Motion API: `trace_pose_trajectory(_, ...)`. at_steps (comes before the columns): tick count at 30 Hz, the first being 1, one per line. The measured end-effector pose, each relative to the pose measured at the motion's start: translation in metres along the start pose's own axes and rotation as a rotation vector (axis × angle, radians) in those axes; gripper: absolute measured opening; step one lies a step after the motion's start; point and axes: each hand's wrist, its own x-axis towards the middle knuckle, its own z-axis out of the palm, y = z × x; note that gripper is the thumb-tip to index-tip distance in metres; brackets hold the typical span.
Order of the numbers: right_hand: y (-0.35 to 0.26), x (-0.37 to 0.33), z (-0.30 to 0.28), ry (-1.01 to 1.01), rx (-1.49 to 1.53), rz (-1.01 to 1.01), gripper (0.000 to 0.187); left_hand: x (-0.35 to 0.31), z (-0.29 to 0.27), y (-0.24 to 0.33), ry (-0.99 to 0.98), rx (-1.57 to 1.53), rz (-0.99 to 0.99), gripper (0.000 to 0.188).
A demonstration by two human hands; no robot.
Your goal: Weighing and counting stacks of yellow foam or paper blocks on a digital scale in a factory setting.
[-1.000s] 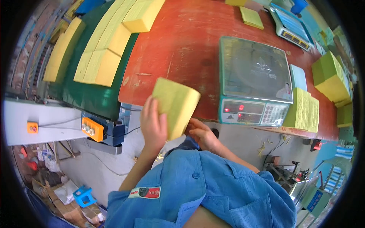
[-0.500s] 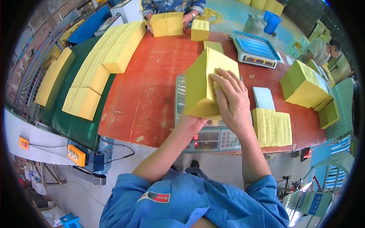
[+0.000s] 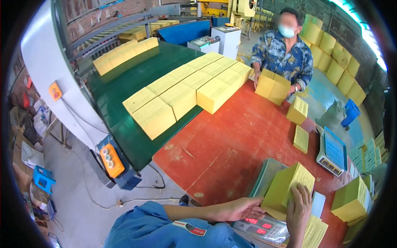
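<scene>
1. The yellow stack (image 3: 289, 186) is sitting on the grey scale (image 3: 264, 225) at lower right of the frame. Half a second ago it was riding higher over the scale; a second ago it was being held close to the body, off the platform.
2. Right hand (image 3: 300, 206) is pressing flat on the stack's top sheet, fingers (image 3: 305, 193) spread apart, not clamped on anything.
3. Left hand (image 3: 240, 208) is bracing the stack's near-left lower edge, fingers extended and loosely together; no full wrap around the stack.
4. The view has swung up: the green conveyor (image 3: 136, 136) with rows of yellow blocks (image 3: 182, 97) is now filling the upper left.
5. Judgement: the stack looks landed on the platform, so both hands are squaring it rather than carrying. The red readout is lit.
6. A co-worker (image 3: 283, 49) at upper right is holding another yellow bundle (image 3: 273, 86) on the red desk (image 3: 231, 140). A second scale (image 3: 333, 151) is sitting at right.
</scene>
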Motion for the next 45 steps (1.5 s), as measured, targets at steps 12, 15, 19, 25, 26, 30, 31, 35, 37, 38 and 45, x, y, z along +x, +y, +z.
trace_pose_trajectory(12,-0.154,0.304,0.138,-0.220,0.057,-0.724,0.034,-0.032,-0.093,0.450,1.285,2.179,1.114,0.075)
trace_pose_trajectory(15,-0.164,0.404,0.267,-0.055,0.244,-0.694,0.033,-0.020,-0.114,0.459,1.334,2.232,1.015,0.085)
trace_pose_trajectory(19,-0.153,0.464,0.373,-0.060,0.362,-0.489,0.031,-0.012,-0.141,0.448,1.228,2.293,1.062,0.083)
trace_pose_trajectory(25,-0.136,0.417,0.367,-0.417,0.115,-0.377,0.027,-0.055,-0.128,0.394,0.719,2.372,0.825,0.079)
trace_pose_trajectory(26,-0.135,0.400,0.350,-0.532,0.044,-0.353,0.029,-0.067,-0.120,0.377,0.714,2.358,0.814,0.079)
trace_pose_trajectory(30,-0.117,0.304,0.302,-0.663,0.045,-0.502,0.034,-0.119,-0.093,0.311,0.280,2.423,0.733,0.078)
trace_pose_trajectory(31,-0.114,0.276,0.293,-0.683,0.057,-0.503,0.034,-0.132,-0.090,0.291,0.212,2.502,0.709,0.076)
trace_pose_trajectory(35,-0.115,0.197,0.260,-0.948,0.321,-0.261,0.046,-0.189,-0.094,0.205,0.368,2.454,0.871,0.069)
trace_pose_trajectory(37,-0.120,0.165,0.249,-1.069,0.428,-0.149,0.052,-0.199,-0.099,0.142,0.807,1.898,1.168,0.062)
trace_pose_trajectory(38,-0.122,0.159,0.247,-1.104,0.486,-0.082,0.056,-0.199,-0.108,0.107,1.007,1.495,1.286,0.059)
trace_pose_trajectory(45,-0.144,0.165,0.260,-1.450,0.667,0.063,0.055,-0.182,-0.148,-0.008,0.991,0.199,0.884,0.098)
